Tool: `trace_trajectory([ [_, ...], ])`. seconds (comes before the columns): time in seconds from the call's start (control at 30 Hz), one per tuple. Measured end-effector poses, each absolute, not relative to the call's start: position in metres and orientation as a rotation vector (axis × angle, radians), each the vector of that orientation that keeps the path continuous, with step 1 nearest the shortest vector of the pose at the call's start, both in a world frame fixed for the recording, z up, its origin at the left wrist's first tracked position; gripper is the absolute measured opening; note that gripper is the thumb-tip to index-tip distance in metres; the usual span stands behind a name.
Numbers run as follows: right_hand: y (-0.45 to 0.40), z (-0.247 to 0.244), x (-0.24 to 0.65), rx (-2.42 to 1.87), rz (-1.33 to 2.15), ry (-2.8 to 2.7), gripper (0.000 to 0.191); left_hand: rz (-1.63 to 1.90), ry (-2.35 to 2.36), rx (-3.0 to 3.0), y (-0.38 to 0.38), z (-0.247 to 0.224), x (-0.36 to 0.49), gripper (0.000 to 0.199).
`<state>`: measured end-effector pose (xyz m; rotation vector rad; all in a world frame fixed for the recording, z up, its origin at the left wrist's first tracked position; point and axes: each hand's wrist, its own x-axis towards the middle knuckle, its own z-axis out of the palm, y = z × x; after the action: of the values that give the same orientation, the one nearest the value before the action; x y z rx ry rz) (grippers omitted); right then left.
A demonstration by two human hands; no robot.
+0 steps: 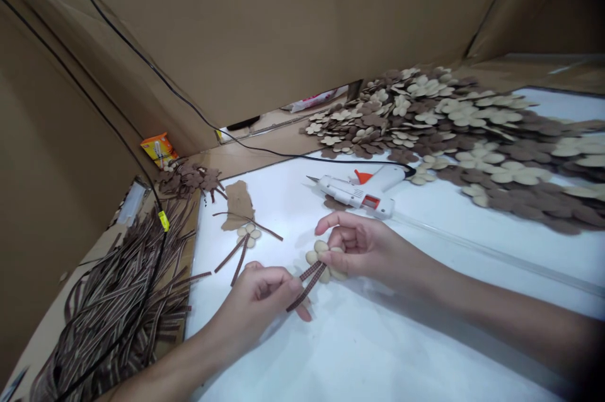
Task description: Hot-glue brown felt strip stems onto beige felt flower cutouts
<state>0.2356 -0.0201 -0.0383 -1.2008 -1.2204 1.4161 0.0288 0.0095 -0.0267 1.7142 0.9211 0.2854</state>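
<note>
I'm looking down through the head view with my right hand (363, 244) curled nearly shut around a cream felt flower (324, 260), its fingers and thumb pinching the petals. My left hand (258, 295) is closing on two checked brown ribbon tails (307, 288) just below the flower, holding them between its fingertips. Both hands are keeping the flower up over the white worktop (401, 339), at about my 12 o'clock. Farther out at 12 o'clock, a white hot-glue gun (359, 194) is lying on its side. A heap of brown and cream felt flowers (449, 118) is spreading toward 1 o'clock. At 11 o'clock, a second cream flower (248, 235) is lying among loose ribbon strips, and a mass of striped ribbon strips (113, 301) is piling up at 9 o'clock. Pinching close to the petals and keeping the ribbon flat seems the surest way of stopping the tails from twisting.
</note>
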Motion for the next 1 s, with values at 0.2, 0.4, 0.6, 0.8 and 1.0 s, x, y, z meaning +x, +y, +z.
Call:
trace_trajectory([
  [0.2,-0.021,-0.037,0.236,-1.176,1.483,-1.257,0.033,0.358,0.842,1.590,0.009,-0.024,0.028,0.051],
  [0.4,-0.027,-0.038,0.228,-1.103,1.602,-1.306,0.031,0.368,0.812,1.595,0.009,-0.027,0.030,0.042],
  [0.6,-0.030,-0.039,0.222,-1.113,1.639,-1.312,0.031,0.299,0.759,1.650,0.012,-0.029,0.031,0.037],
  [0.8,-0.030,-0.033,0.220,-1.109,1.699,-1.140,0.039,0.299,0.787,1.492,0.010,-0.026,0.032,0.040],
  [1.0,-0.029,-0.032,0.220,-1.146,1.717,-0.978,0.044,0.400,0.759,1.283,0.009,-0.029,0.033,0.036],
])
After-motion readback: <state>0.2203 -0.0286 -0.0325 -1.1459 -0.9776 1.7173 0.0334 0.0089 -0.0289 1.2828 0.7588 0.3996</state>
